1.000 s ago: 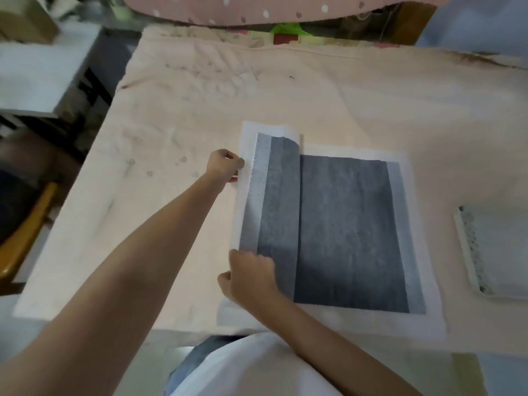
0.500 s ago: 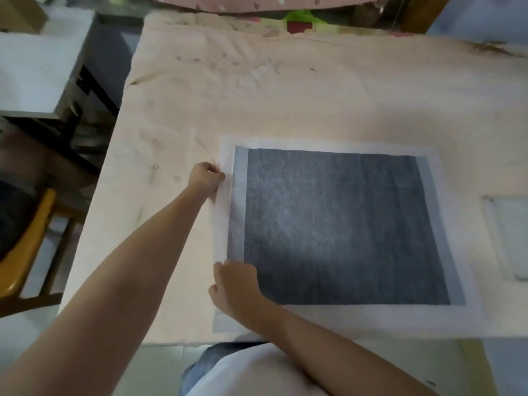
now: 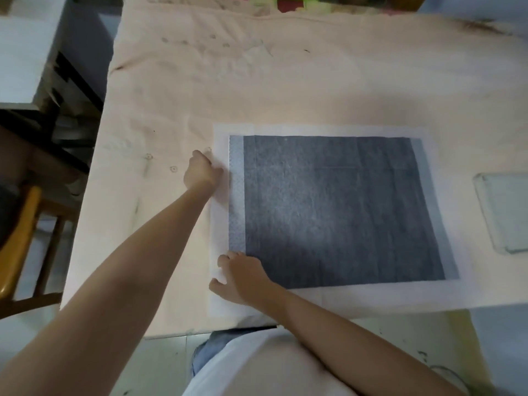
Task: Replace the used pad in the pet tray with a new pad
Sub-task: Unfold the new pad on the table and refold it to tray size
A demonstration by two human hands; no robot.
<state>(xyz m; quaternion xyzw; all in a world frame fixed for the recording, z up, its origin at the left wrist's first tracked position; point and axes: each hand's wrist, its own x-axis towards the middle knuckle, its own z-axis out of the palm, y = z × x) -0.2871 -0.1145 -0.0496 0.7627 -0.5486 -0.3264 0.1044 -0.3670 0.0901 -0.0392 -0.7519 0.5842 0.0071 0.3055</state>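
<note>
A pad (image 3: 337, 212) lies spread flat on a table covered with a pale peach cloth (image 3: 257, 87), filling the middle and right of the frame. It has a dark grey centre, paler grey strips down its left and right sides, and a white border all round; its near edge lies close to the near edge of the table. The left hand (image 3: 201, 174), reaching in from the lower left, sits at the pad's left white border about a third of the way down, fingers curled at the margin; whether they pinch the edge or only press on it cannot be told, since the fingertips are hidden under the hand. The right hand (image 3: 240, 277), coming from the lower centre, rests on the pad's near left corner with fingers loosely spread and laid flat on the white border, thumb pointing to the left. At the right edge of the frame, well apart from both hands, part of a pale tray (image 3: 505, 212) lies on the cloth just beside the pad. At the far left a wooden chair (image 3: 20, 238) stands by the table, and the person's white shirt (image 3: 257, 367) fills the lower centre.
</note>
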